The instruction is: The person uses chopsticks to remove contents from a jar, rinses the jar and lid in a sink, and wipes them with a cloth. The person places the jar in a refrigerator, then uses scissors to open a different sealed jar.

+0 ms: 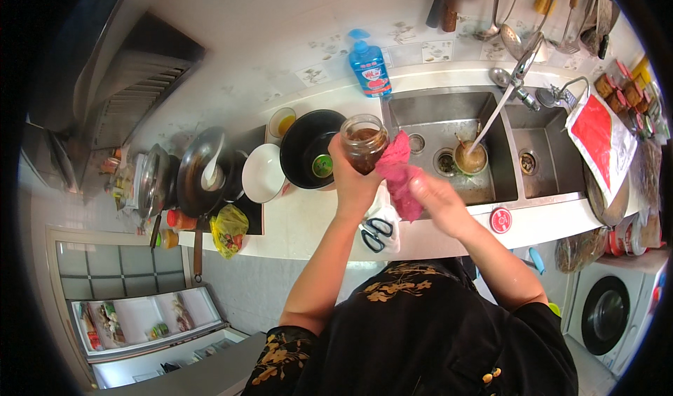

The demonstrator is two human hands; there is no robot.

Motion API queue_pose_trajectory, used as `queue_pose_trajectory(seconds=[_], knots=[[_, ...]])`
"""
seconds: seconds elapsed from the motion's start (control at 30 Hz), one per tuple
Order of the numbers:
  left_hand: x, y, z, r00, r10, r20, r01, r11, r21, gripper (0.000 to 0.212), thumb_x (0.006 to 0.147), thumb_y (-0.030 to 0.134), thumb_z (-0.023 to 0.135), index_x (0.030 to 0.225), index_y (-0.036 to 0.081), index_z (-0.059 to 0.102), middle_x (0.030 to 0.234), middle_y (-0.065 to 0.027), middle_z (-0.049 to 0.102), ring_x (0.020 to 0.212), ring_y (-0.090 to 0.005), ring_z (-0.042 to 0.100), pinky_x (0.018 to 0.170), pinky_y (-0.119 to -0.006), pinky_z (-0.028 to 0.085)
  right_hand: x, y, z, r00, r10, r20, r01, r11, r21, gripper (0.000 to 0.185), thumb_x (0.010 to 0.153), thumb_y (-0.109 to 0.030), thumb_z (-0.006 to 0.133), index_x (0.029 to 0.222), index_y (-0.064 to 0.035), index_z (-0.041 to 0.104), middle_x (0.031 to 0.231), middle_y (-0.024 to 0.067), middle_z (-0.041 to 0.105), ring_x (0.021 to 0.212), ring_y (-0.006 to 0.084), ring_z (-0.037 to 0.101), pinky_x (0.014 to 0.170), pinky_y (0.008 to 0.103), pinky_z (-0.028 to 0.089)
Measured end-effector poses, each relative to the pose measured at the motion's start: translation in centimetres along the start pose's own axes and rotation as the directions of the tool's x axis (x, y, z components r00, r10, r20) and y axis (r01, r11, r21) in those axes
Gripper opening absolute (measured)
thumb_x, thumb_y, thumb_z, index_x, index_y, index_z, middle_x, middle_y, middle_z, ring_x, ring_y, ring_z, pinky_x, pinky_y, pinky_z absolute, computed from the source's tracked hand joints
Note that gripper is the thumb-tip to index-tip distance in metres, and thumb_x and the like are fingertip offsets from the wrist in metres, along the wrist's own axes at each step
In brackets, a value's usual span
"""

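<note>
My left hand (353, 185) grips an uncovered glass jar (364, 142) with dark brown contents, held above the counter at the sink's left edge. A pink cloth (402, 185) is in my right hand (440, 201), and its upper end touches the jar's side. Just left of the jar stands a black pot (305, 133) with a round green lid (322, 165) inside it. Below my hands, scissors with dark handles (376, 234) lie on a white cloth or bag (391, 243). A round red lid (500, 220) rests on the counter's front strip.
Water runs from the faucet (518, 77) into a bowl (470, 159) in the double steel sink (497, 185). A blue detergent bottle (370, 72) stands behind. Leftward are a white bowl (264, 172), a glass (282, 122) of yellow liquid, and a wok (192, 172) with its handle jutting forward.
</note>
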State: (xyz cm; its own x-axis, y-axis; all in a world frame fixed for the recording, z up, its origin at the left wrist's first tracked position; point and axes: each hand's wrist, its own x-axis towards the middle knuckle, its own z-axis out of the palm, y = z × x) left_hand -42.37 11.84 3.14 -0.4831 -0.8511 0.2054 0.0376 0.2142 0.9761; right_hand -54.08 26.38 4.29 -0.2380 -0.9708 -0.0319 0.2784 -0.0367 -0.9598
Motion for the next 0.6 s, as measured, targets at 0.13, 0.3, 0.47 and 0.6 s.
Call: queue_pose_trajectory(seconds=[0.13,0.3,0.47,0.6], knots=[[-0.5,0.6,-1.8,0.978,-0.075,0.196,0.096,0.99,-0.099,0.086,0.069,0.003,0.085,0.138,0.002,0.033,0.131,-0.0122,0.049,0.121,-0.021,0.054,0.102,-0.037,0.047,1.1,0.3,-2.4,0.99,0.059,-0.126,0.031,0.79,0.612,0.045,0.106,-0.035,0.044,0.137,-0.0024,0.051,0.127,0.0094,0.063,0.112,0.0201,0.061,0.098,0.0354,0.048],[-1.8,0.9,-3.2,0.896,-0.071,0.437,0.128,0.986,-0.102,0.092,0.068,0.003,0.083,0.146,0.008,0.034,0.139,-0.0076,0.047,0.132,-0.0203,0.047,0.11,-0.038,0.039,3.1,0.0,-3.7,0.991,0.052,-0.124,0.024,0.838,0.545,0.047,0.107,-0.035,0.043,0.14,-0.0016,0.048,0.13,0.0081,0.061,0.113,0.0193,0.06,0.099,0.0347,0.047],[-2.7,0.9,-2.8,0.817,-0.094,0.569,0.184,0.977,-0.103,0.095,0.066,0.003,0.086,0.144,0.006,0.033,0.137,-0.0081,0.048,0.13,-0.0198,0.047,0.11,-0.038,0.039,4.8,-0.7,-2.4,0.998,0.048,0.044,-0.06,0.924,0.376,0.046,0.107,-0.035,0.043,0.137,-0.0012,0.051,0.128,0.0075,0.062,0.114,0.0165,0.059,0.1,0.0332,0.046],[-3.3,-0.6,-3.0,0.92,-0.007,0.392,0.047,0.995,-0.093,0.088,0.068,0.002,0.084,0.141,0.006,0.035,0.134,-0.0089,0.05,0.126,-0.0199,0.05,0.107,-0.037,0.041,3.9,-0.6,-1.4,0.999,0.041,-0.021,-0.028,0.904,0.427,0.046,0.107,-0.035,0.044,0.135,0.0,0.052,0.128,0.0094,0.062,0.116,0.0175,0.059,0.101,0.0346,0.046]])
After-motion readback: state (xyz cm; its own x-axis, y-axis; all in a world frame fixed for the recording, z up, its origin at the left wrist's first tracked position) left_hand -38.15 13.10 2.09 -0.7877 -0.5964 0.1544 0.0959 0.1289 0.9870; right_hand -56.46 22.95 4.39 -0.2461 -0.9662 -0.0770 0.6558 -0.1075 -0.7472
